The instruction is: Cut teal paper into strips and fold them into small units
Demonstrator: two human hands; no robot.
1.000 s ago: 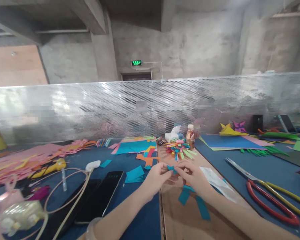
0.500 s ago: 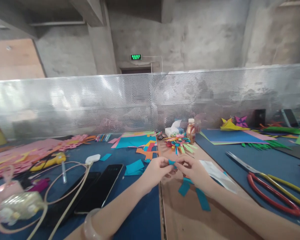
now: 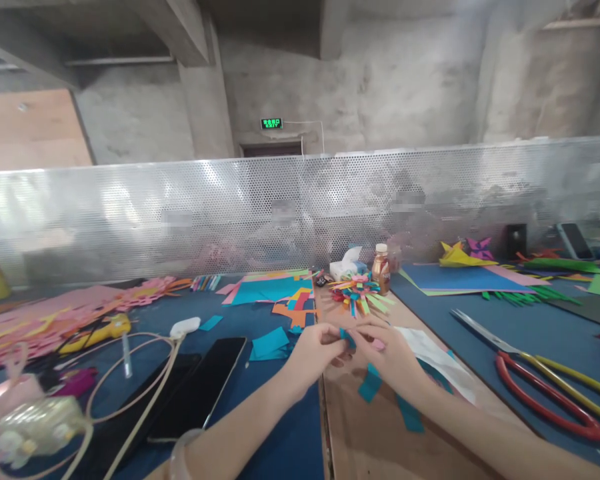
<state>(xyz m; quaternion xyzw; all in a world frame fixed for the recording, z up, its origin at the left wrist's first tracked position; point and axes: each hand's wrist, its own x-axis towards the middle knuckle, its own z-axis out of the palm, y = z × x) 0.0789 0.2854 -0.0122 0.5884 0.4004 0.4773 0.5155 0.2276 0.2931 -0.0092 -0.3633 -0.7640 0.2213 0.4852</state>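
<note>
Between my two hands is a small piece of blue paper (image 3: 347, 339), partly covered by the fingers. My left hand (image 3: 314, 353) pinches it from the left, thumb and forefinger closed on it. From the right, my right hand (image 3: 387, 350) has its fingers bent around the same piece, the fingertips touching it. Beneath my right hand and wrist lie blue paper strips (image 3: 370, 383) on the brown board (image 3: 360, 440). Square blue paper pieces (image 3: 270, 344) lie left of my left hand. Just beyond the hands sits a bunch of multicoloured paper strips (image 3: 357, 290).
Large red-and-yellow-handled scissors (image 3: 523, 363) lie at the right, blades pointing away. A black phone (image 3: 203, 387) and a looped cable (image 3: 157, 393) are at the left. A bottle (image 3: 381, 270) and a tissue pack (image 3: 347, 267) stand behind. A perforated metal screen (image 3: 205, 213) closes the back.
The blue paper has turned more upright between my fingers. My right hand has shifted its finger grip on it. The view has tilted slightly upward.
</note>
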